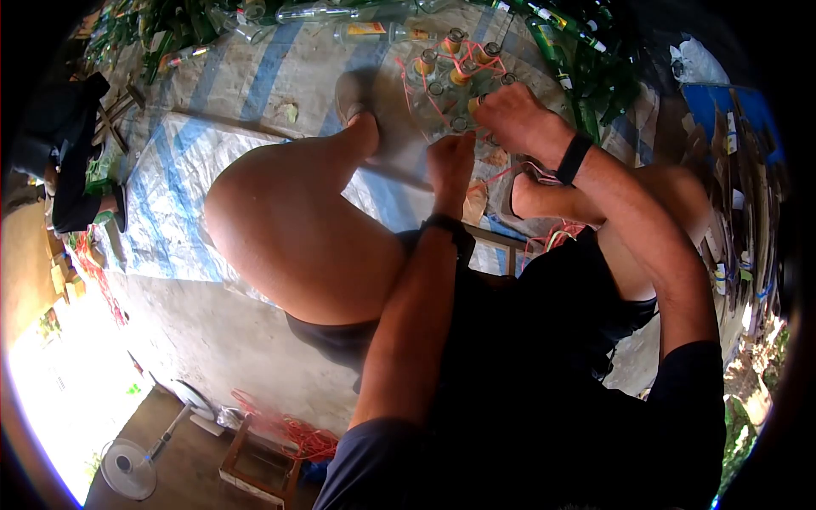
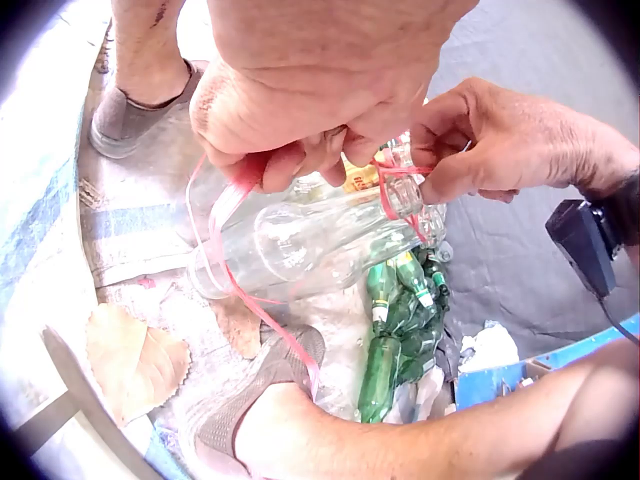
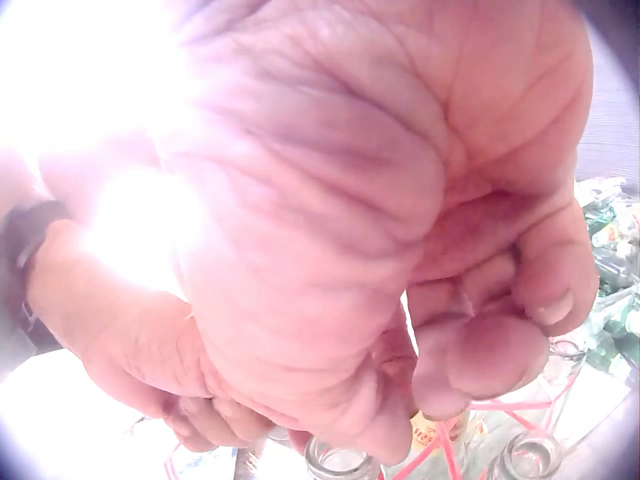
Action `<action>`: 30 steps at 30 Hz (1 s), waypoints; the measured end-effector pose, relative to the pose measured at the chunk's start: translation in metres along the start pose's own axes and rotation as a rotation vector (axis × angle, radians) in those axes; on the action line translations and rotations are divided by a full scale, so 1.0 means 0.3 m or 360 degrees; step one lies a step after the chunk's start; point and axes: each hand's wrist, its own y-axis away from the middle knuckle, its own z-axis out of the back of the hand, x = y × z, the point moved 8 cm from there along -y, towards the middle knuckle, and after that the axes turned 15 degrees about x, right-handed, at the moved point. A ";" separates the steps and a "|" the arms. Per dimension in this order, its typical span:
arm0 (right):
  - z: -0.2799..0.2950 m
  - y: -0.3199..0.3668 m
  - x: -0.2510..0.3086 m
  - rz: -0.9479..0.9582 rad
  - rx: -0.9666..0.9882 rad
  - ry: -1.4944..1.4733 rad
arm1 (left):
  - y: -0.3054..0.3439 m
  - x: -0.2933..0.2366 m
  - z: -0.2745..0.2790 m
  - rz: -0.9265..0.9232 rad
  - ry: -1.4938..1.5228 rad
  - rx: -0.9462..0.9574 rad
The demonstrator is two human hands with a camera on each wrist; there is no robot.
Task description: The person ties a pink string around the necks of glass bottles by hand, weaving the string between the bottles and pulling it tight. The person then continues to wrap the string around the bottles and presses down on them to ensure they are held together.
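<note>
A bundle of clear glass bottles [image 1: 436, 106] stands upright on the ground sheet, wound about the necks with red plastic string [image 1: 432, 100]. My left hand [image 1: 450, 166], fingers curled, grips a length of the string [image 2: 232, 205] on the near side of the bundle. At the necks, the thumb and fingers of my right hand [image 1: 523, 123] pinch the string, as the left wrist view shows [image 2: 510, 140]. In the right wrist view the right palm [image 3: 320, 190] covers much of the bundle, with bottle mouths [image 3: 342, 458] below it.
Green bottles [image 1: 586, 85] are heaped beyond the bundle, and loose clear bottles [image 1: 319, 14] lie at the far edge. My shoes [image 2: 265, 385] flank the bundle. A dry leaf [image 2: 135, 362] lies near it. Another person's foot [image 1: 109, 204] is at left; stacked cardboard [image 1: 738, 217] stands at right.
</note>
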 end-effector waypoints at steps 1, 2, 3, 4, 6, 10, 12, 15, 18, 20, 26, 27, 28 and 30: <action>0.011 -0.004 -0.005 0.0001 0.0000 0.0000 | 0.002 -0.004 0.001 0.0001 0.0000 -0.0001; 0.011 -0.011 -0.015 -0.0010 0.0065 -0.0048 | 0.002 -0.011 -0.002 -0.0049 0.0022 0.0024; 0.011 -0.016 -0.021 -0.0021 0.0129 -0.0095 | 0.003 -0.019 -0.006 -0.0099 0.0044 0.0049; 0.020 -0.020 -0.021 -0.0020 0.0129 -0.0095 | 0.002 -0.020 -0.008 -0.0099 0.0044 0.0049; 0.000 -0.029 -0.042 -0.0163 0.0362 -0.0082 | -0.001 -0.003 -0.015 -0.0002 0.0071 0.0050; 0.042 -0.007 -0.060 -0.0171 0.0145 -0.0172 | 0.008 -0.030 -0.016 -0.0074 0.0086 0.0050; 0.039 -0.010 -0.069 -0.0180 0.0335 -0.0211 | 0.008 -0.037 -0.018 -0.0111 0.0013 0.0033; 0.058 0.005 -0.090 -0.0083 0.0105 -0.0379 | 0.004 -0.037 -0.025 -0.0169 0.0063 0.0037; 0.057 0.005 -0.121 -0.0133 0.0176 -0.0370 | 0.005 -0.028 -0.034 -0.0115 0.0123 0.0077; 0.070 0.008 -0.131 -0.0137 0.0215 -0.0373 | 0.008 -0.037 -0.038 -0.0148 0.0124 0.0061; 0.052 0.005 -0.175 -0.0147 0.0123 -0.0410 | 0.015 -0.053 -0.040 -0.0141 0.0104 0.0093; 0.050 0.001 -0.187 -0.0173 0.0056 -0.0416 | 0.015 -0.056 -0.042 -0.0146 0.0105 0.0111; 0.039 -0.008 -0.196 -0.0174 0.0057 -0.0416 | 0.015 -0.058 -0.043 -0.0145 0.0105 0.0112; 0.012 -0.022 -0.215 -0.0239 0.0170 -0.0404 | 0.014 -0.049 -0.045 -0.0135 0.0168 0.0086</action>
